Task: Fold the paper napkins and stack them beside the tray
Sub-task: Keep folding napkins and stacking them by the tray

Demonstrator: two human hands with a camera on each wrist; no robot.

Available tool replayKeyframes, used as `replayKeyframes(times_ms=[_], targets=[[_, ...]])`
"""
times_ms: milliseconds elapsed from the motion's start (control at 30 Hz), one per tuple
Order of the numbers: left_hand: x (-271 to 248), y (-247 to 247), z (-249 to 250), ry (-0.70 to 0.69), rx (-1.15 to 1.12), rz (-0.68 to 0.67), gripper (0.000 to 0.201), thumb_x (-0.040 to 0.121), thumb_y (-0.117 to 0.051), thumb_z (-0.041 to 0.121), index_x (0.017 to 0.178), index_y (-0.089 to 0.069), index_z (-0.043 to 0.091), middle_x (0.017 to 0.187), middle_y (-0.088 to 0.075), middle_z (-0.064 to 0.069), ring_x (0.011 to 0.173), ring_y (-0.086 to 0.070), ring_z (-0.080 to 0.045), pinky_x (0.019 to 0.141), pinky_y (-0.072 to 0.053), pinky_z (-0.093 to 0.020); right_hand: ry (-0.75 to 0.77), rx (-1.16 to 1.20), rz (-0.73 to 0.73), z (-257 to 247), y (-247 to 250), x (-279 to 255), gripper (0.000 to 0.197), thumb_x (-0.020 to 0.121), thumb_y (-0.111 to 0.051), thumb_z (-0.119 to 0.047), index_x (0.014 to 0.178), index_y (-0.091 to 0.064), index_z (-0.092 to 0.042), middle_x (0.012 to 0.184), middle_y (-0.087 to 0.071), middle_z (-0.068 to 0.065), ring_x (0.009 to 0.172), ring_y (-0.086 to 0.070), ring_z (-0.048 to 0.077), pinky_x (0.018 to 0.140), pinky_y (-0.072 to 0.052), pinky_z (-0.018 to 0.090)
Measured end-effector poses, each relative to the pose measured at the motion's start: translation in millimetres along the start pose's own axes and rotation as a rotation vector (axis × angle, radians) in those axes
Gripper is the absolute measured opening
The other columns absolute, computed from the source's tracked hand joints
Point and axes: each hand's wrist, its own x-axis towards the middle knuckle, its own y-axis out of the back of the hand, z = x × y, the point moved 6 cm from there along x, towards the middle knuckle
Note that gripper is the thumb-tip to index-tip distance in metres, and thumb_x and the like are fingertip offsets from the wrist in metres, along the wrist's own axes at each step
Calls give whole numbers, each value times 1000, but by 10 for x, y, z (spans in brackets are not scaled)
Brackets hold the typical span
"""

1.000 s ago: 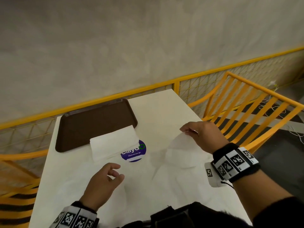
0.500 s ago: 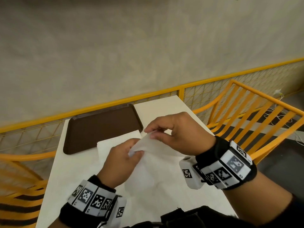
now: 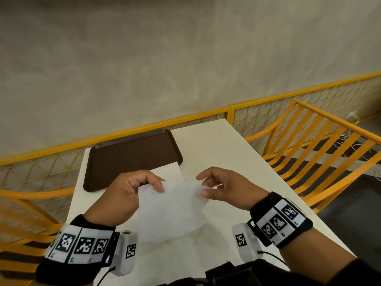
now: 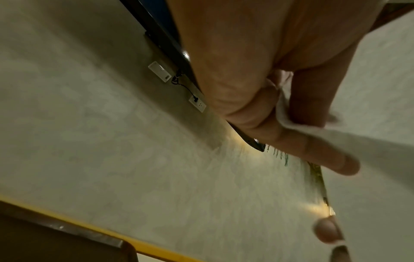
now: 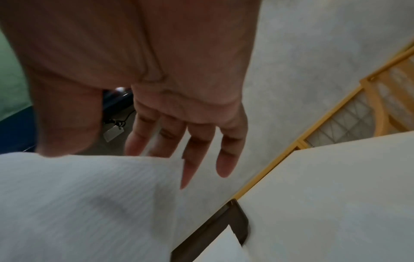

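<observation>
I hold a white paper napkin (image 3: 171, 211) up over the white table (image 3: 237, 162), spread between both hands. My left hand (image 3: 154, 183) pinches its upper left corner between thumb and curled fingers; the left wrist view shows the same napkin (image 4: 369, 150) clamped there. My right hand (image 3: 203, 185) is at the upper right corner, thumb lying on the paper, fingers (image 5: 224, 159) straight and spread behind the edge. A folded napkin (image 3: 175, 172) lies flat on the table against the near edge of the brown tray (image 3: 127, 159), mostly hidden behind the raised sheet.
A yellow mesh railing (image 3: 61, 141) runs along the table's far side below a grey wall. A yellow slatted chair (image 3: 319, 151) stands to the right, and another yellow frame (image 3: 20, 195) to the left. The tray holds nothing.
One second ago the napkin lay on the table under my right hand. I lifted it, both hands pinched it close together, and now the hands have drawn apart and the right fingers have straightened.
</observation>
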Motion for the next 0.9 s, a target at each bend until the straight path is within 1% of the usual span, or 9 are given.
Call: replayKeyframes(times_ms=[100,200,267,400,533,633,733,833,900], targets=[[-61,50,-80,57,14,-40,44,50,-84,60,77,-78,26,102,-73,-1,93,-71,-21,77,-58,-28,-16,86,77,40,10,14,6,87,-69,-17,83,-69,-21,75,-64,-2,74,-58,8,76,-50,33],[-135,116,-149,87,67,-34,42,49,-85,56,80,-79,29,102,-74,0,96,-70,-21,83,-58,-32,-45,271,84,90,2,9,9,95,-58,-14,87,-61,-15,94,-73,3,90,-69,19,85,-53,40],[-165,129,-161,88,41,-29,45,49,-85,60,80,-80,28,101,-74,-2,95,-70,-23,81,-58,-30,-49,347,67,97,-40,5,10,90,-64,-24,94,-58,-17,107,-71,0,101,-67,20,88,-51,38],[-164,20,-88,62,73,-102,41,55,-81,61,83,-79,30,99,-75,1,93,-71,-19,82,-56,-28,-12,84,-105,76,-270,45,63,68,-83,-43,122,-50,-46,123,-59,-20,110,-54,-1,87,-43,17],[-170,-76,33,52,145,-211,34,64,-78,56,89,-78,33,100,-74,7,97,-70,-15,85,-56,-27,42,-52,-146,35,-427,112,35,75,-81,-33,105,-65,-39,125,-56,-24,112,-47,-11,87,-32,5],[-203,-5,47,62,185,-281,30,69,-83,28,98,-77,28,108,-73,4,104,-68,-18,88,-55,-32,9,39,-112,70,-382,134,11,82,-76,-25,87,-66,-28,117,-66,-18,108,-55,-7,88,-34,12],[-232,49,18,102,132,-368,41,76,-64,-10,104,-75,18,116,-70,-3,110,-65,-22,91,-53,-32,-11,93,-161,109,-350,139,41,76,-80,-30,109,-57,-39,123,-61,-22,117,-51,-7,97,-38,23],[-202,42,15,134,28,-403,38,77,-52,14,107,-74,10,119,-68,-6,113,-62,-21,93,-47,-23,-27,52,-303,102,-479,144,66,68,-85,-36,123,-49,-48,125,-58,-26,122,-45,-10,97,-32,16],[-177,49,2,169,-19,-387,44,82,-55,39,109,-73,9,121,-67,-9,114,-59,-34,97,-47,-40,-17,1,-342,114,-565,167,49,69,-85,-34,109,-59,-48,112,-63,-24,111,-53,-9,95,-35,16]])
